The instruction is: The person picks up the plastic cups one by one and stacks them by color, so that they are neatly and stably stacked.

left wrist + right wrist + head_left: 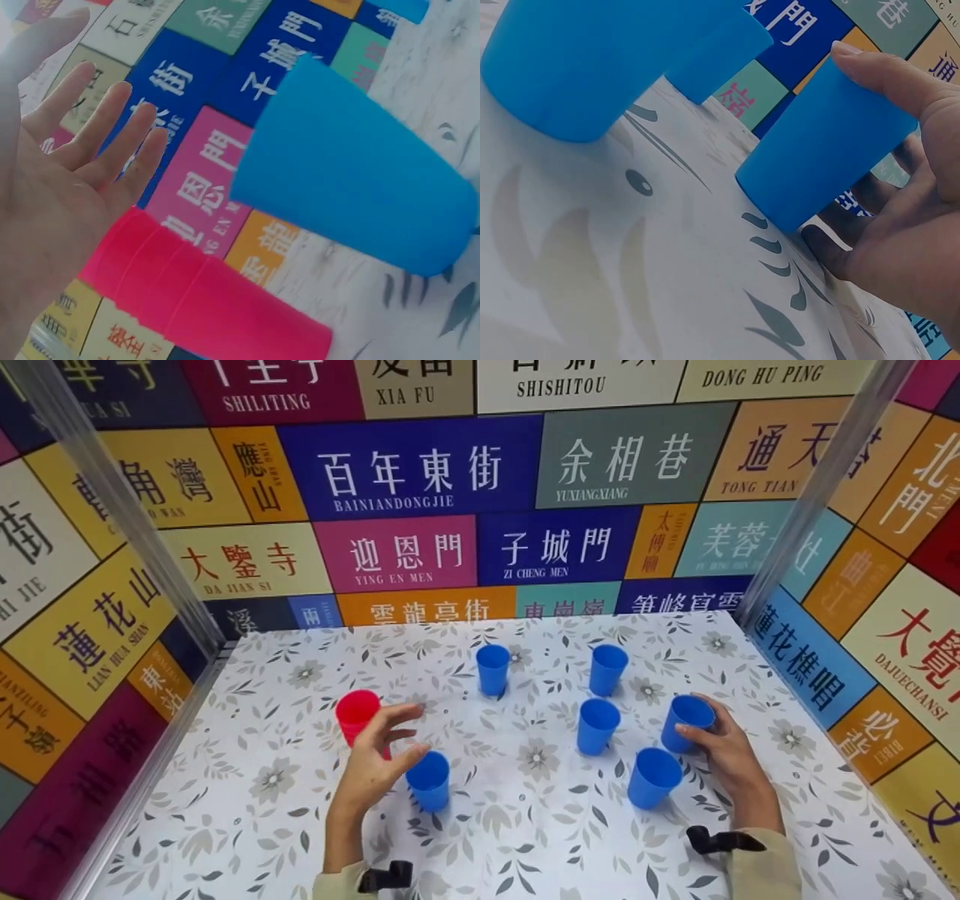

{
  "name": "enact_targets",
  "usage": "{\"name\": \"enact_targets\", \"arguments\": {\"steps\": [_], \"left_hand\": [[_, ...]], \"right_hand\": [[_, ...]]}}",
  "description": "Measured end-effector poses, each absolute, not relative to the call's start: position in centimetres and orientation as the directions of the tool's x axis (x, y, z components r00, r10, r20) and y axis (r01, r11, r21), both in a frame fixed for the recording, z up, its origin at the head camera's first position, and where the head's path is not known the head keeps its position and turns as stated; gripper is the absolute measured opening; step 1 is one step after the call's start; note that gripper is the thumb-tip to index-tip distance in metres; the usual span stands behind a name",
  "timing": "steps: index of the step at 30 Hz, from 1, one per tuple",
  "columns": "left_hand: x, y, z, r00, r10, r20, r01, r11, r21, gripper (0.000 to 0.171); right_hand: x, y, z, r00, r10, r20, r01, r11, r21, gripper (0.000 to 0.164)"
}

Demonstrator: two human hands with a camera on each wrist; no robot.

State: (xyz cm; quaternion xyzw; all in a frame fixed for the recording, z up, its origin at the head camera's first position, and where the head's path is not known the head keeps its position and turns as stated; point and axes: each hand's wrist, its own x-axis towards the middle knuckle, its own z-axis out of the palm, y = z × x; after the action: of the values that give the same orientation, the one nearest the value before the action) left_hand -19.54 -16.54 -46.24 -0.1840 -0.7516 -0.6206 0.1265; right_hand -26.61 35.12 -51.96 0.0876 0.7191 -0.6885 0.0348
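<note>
My right hand (727,746) grips a blue cup (686,725) at the right of the table, thumb on its near side and fingers behind it. In the right wrist view that cup (825,142) is upright, its base at or just above the cloth. My left hand (379,757) is held in the air with fingers spread and holds nothing. It is between a stack of red cups (355,712), which it partly hides, and a blue cup (429,781). The left wrist view shows the red stack (202,292) with several nested rims, beside the blue cup (352,165).
Near the held cup stand two blue cups, one in front (654,778) and one to the left (598,726). Farther back are two more, at the right (608,670) and the middle (492,670). The floral-covered table (300,825) is bordered by sign-covered walls (405,472).
</note>
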Motion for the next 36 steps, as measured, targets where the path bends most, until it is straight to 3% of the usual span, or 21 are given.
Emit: {"name": "enact_targets", "arguments": {"steps": [7,18,28,36], "left_hand": [[-19.9,-16.5,-47.4,-0.949,0.177,0.259,0.297,0.235,0.926,0.06],[-19.8,-19.0,-49.1,-0.935,0.331,0.127,0.21,0.23,0.95,0.079],[-19.6,-19.4,-50.6,-0.933,0.361,0.019,0.119,0.257,0.959,0.089],[-19.2,-19.0,-50.8,-0.953,0.292,-0.08,0.028,0.347,0.937,0.094]], "right_hand": [[-26.6,35.2,-52.0,-0.982,0.063,-0.177,0.179,0.031,-0.983,0.079],[-26.8,35.1,-52.3,-0.979,0.057,-0.195,0.195,-0.012,-0.981,0.083],[-26.6,35.1,-52.5,-0.976,0.057,-0.208,0.206,-0.039,-0.978,0.084],[-26.6,35.2,-52.5,-0.976,0.055,-0.213,0.212,-0.025,-0.977,0.09]]}}
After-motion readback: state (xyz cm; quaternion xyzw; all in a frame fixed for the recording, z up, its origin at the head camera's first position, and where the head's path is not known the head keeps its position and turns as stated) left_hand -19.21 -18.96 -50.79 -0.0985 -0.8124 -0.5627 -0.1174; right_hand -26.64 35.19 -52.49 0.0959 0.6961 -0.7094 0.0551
